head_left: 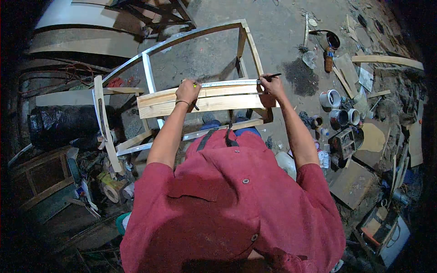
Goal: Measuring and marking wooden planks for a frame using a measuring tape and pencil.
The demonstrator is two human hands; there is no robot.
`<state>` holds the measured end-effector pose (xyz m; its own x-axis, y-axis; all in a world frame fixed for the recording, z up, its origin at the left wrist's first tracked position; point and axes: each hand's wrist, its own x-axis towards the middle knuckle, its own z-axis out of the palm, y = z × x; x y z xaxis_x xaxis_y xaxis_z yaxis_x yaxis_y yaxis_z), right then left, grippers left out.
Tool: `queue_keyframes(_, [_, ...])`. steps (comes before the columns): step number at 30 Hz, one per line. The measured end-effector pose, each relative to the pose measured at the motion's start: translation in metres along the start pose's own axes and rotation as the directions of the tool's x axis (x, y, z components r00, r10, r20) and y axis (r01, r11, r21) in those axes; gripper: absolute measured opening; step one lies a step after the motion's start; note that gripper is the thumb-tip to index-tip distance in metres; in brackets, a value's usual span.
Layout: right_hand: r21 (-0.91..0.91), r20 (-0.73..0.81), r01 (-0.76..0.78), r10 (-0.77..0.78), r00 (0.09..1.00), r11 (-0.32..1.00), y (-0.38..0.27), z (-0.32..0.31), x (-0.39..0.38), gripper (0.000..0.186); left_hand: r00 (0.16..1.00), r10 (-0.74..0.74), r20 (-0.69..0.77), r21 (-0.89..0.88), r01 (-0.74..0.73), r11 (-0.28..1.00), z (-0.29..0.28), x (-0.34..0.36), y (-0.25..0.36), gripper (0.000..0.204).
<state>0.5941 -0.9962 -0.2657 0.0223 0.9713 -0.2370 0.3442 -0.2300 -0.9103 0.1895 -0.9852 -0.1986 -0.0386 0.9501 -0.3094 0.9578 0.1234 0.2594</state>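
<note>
A pale measuring tape blade (230, 83) runs along the far edge of light wooden planks (214, 103) laid side by side across a wooden frame (149, 73). My left hand (187, 92) is closed around the tape measure's case, of which only a yellow-green bit shows between the fingers. A dark strip hangs below this hand over the planks. At the planks' right end, my right hand (273, 87) grips a black pen (274, 75), its fingers close to the blade's end. Whether those fingers also pinch the blade, I cannot tell.
On the right stand several paint buckets (329, 98), an orange-brown bottle (328, 61) and scrap boards. A loose wooden strip (107, 129) leans on the frame's left side. Beyond it lies a black wrapped roll (59, 125). A dark trestle (175, 13) stands at the back.
</note>
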Motion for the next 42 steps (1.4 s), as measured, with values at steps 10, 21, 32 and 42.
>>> queue_keyframes(10, [0.07,0.087,-0.017,0.011,0.996,0.997,-0.024,0.024,-0.007,0.021,0.999,0.04,-0.019,0.077,-0.038,0.996,0.001,0.002,-0.001,0.034])
queue_keyframes(21, [0.091,0.111,0.023,-0.033,0.993,0.996,-0.033,0.039,-0.001,0.021,0.999,0.029,-0.022,0.005,-0.029,1.0,0.002,0.003,-0.003,0.034])
queue_keyframes(32, [0.021,0.122,-0.041,0.038,0.992,0.999,-0.026,0.041,0.006,0.025,0.998,-0.013,0.067,0.001,0.013,1.0,-0.002,0.006,-0.002,0.036])
queue_keyframes(42, [0.009,0.105,0.055,-0.055,0.993,0.998,-0.026,0.043,0.005,0.023,0.999,0.027,0.022,0.0,-0.027,1.0,-0.005,0.002,0.0,0.033])
